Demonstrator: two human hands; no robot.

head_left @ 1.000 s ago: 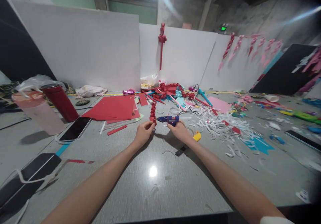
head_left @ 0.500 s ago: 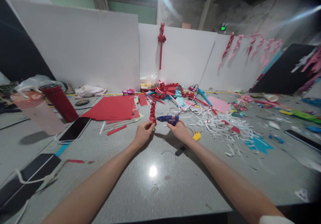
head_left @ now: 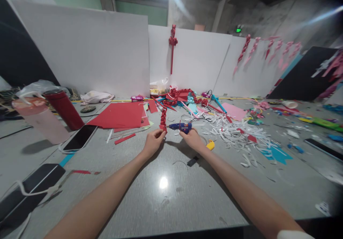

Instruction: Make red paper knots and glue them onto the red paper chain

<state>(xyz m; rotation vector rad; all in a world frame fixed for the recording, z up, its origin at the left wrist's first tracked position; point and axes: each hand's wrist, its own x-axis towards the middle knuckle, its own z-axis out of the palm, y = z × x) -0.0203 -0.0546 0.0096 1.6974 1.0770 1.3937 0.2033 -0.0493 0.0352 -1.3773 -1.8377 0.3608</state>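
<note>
Between its thumb and fingers, my left hand [head_left: 154,141] pinches the near end of a red braided paper strip [head_left: 163,116], which stretches away from me over the table. My right hand [head_left: 192,139] is wrapped round a blue glue gun [head_left: 180,126]. The gun's nozzle points left and is at the strip's near end, by my left fingertips; whether it touches cannot be made out. Red paper sheets [head_left: 120,115] lie to the left, beyond my left hand. A yellow-handled tool [head_left: 210,145] rests by my right wrist.
White paper shreds [head_left: 235,132] cover the table's right side. At left stand a red thermos [head_left: 63,109] and a pink bottle [head_left: 41,121], with a phone [head_left: 80,138] near them. A white panel [head_left: 198,60] rises behind, with a red braided ornament [head_left: 173,48] hanging on it.
The glue gun in my right hand has shifted very slightly to the right. My left hand and the braided strip stay in place.
</note>
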